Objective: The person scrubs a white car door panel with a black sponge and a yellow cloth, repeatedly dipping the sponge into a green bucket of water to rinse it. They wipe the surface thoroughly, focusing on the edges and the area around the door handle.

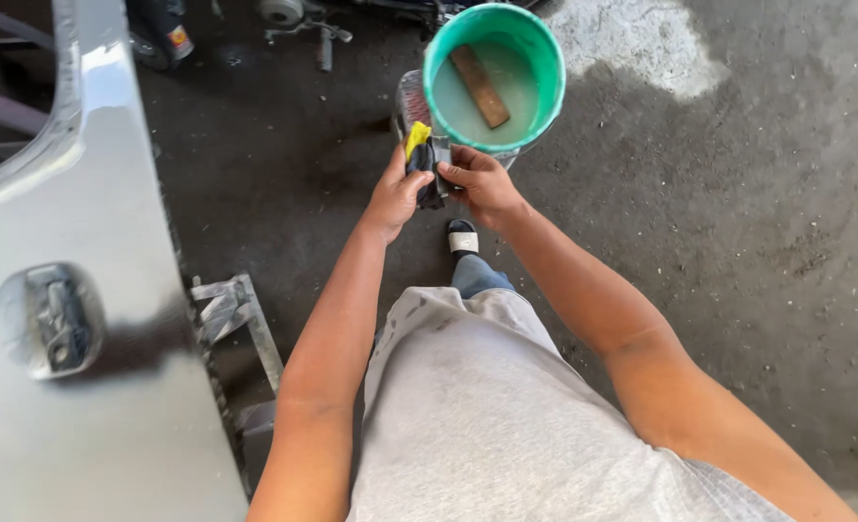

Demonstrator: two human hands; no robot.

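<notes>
Both hands, left hand [396, 193] and right hand [480, 182], clamp a dark sanding block [429, 159] just beside the green bucket [445, 116]; best folded snugly, I judge.

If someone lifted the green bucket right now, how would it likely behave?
The green bucket holds cloudy liquid, so it is probably heavy and apt to slosh. A brown block inside would likely shift. Its wide mouth suggests spilling if tilted.

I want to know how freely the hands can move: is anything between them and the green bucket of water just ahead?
Nothing visible is. Both the left hand and the right hand grip a dark sanding block with a yellow pad right beside the bucket rim, with only bare floor around.
</notes>
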